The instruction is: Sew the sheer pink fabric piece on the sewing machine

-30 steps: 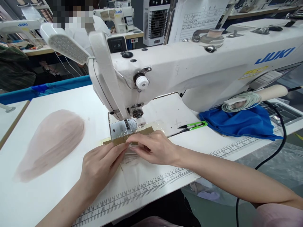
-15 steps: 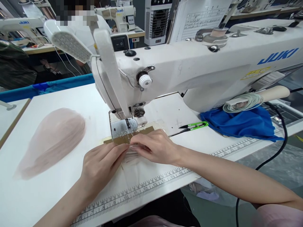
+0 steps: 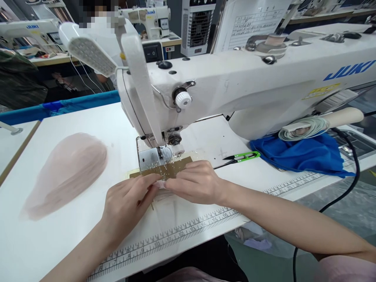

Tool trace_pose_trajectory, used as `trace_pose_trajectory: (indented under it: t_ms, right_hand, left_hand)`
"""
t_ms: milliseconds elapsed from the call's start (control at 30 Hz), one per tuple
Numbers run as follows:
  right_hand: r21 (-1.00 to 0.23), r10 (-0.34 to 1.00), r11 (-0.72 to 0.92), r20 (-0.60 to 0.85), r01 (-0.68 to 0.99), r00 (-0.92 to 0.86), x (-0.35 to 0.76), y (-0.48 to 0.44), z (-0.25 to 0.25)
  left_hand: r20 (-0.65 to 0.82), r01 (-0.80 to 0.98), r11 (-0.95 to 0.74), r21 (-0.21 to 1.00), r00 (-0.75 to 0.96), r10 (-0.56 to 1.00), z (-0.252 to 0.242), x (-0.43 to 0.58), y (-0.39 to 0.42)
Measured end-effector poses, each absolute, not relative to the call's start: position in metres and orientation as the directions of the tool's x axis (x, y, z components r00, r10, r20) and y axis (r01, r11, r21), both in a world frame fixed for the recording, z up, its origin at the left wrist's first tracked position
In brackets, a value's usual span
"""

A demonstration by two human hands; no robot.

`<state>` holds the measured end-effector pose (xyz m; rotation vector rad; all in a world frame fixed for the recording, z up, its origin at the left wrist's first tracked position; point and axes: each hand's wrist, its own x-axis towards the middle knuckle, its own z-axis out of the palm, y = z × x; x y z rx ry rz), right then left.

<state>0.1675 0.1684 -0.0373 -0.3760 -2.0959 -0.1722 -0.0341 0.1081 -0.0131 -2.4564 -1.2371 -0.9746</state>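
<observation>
My left hand (image 3: 126, 203) and my right hand (image 3: 199, 184) meet just in front of the sewing machine's (image 3: 235, 88) presser foot (image 3: 160, 152). Between the fingertips of both hands is a small piece of pale, sheer fabric (image 3: 160, 184), each hand pinching it. A flat brown strip (image 3: 176, 167) lies beyond the fingers, by the metal needle plate (image 3: 148, 159). Part of the fabric is hidden under the fingers. To the left, a rounded piece of sheer pink fabric (image 3: 70, 168) lies on the white table (image 3: 117, 121).
Green-handled thread snips (image 3: 246, 156) lie right of the needle area, beside a blue cloth (image 3: 302, 152). A coil of pale cord (image 3: 304, 128) rests above the cloth. A printed ruler (image 3: 170, 239) runs along the table's front edge. Another person (image 3: 100, 43) sits beyond the machine.
My right fingers have shifted slightly and straightened along the fabric, showing more of it between the hands. My left hand stays nearly in place. The whole view has shifted a little.
</observation>
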Motion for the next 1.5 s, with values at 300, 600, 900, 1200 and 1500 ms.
trace_pose_trajectory:
  t_ms: [300,600,900,1200,1500]
  right_hand:
    - [-0.155,0.253,0.963,0.808,0.222,-0.532,0.172,0.167,-0.030]
    - [-0.822,0.705,0.406,0.004,0.400,-0.709,0.177,0.178,-0.007]
    - [-0.434,0.767,0.617,0.145,0.656,-0.625,0.161,0.182,-0.030]
    - [-0.042,0.600,0.762,0.420,0.646,-0.681,0.165,0.187,-0.036]
    - [-0.001,0.563,0.780,0.440,0.626,-0.700,0.167,0.178,-0.044]
  left_hand:
    - [0.441,0.677,-0.497,0.542,0.275,0.855,-0.003,-0.030,0.104]
    - [0.070,0.718,-0.234,0.655,0.252,0.965,-0.022,-0.030,0.114]
    - [0.508,0.858,-0.513,0.034,0.427,0.748,-0.035,-0.025,0.114]
    - [0.496,0.798,-0.578,-0.168,0.575,0.650,-0.031,-0.019,0.109]
    - [0.413,0.840,-0.533,-0.096,0.521,0.747,-0.036,-0.025,0.117]
